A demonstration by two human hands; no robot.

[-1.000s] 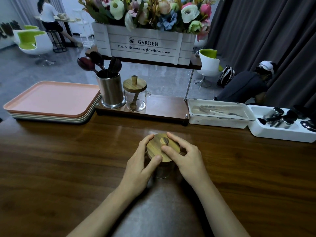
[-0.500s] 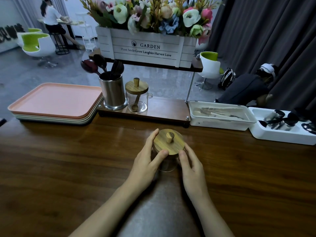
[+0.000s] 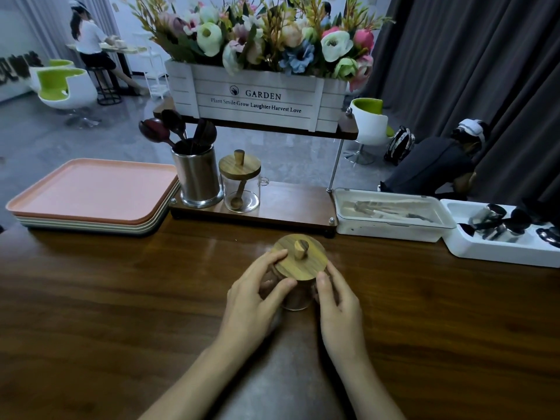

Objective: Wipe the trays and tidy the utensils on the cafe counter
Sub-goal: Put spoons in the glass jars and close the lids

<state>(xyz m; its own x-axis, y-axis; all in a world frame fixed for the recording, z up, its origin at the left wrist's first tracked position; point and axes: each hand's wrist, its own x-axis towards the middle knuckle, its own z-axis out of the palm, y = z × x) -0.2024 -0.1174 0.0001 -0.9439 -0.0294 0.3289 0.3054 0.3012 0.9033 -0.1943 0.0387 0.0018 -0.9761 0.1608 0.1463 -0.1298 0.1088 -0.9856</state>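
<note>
A glass jar with a round wooden lid (image 3: 300, 256) stands on the dark wooden counter (image 3: 106, 298) in the middle. My left hand (image 3: 254, 295) curls round the jar's left side, thumb near the lid's rim. My right hand (image 3: 335, 301) holds the right side. A stack of trays (image 3: 91, 192), pink on top, lies at the back left. Dark wooden spoons stand in a steel holder (image 3: 197, 177). A second lidded glass jar (image 3: 241, 184) with a wooden spoon inside stands beside it.
A wooden stand (image 3: 288, 207) carries the holder and jar, with a white flower box (image 3: 257, 100) above. A white lidded cutlery box (image 3: 391, 215) and a white tray of steel cups (image 3: 500, 234) sit at the back right. People are behind the counter.
My right hand left the top of the lid and came down to the jar's right side. The jar sits slightly further from me and the view tilted up a little.
</note>
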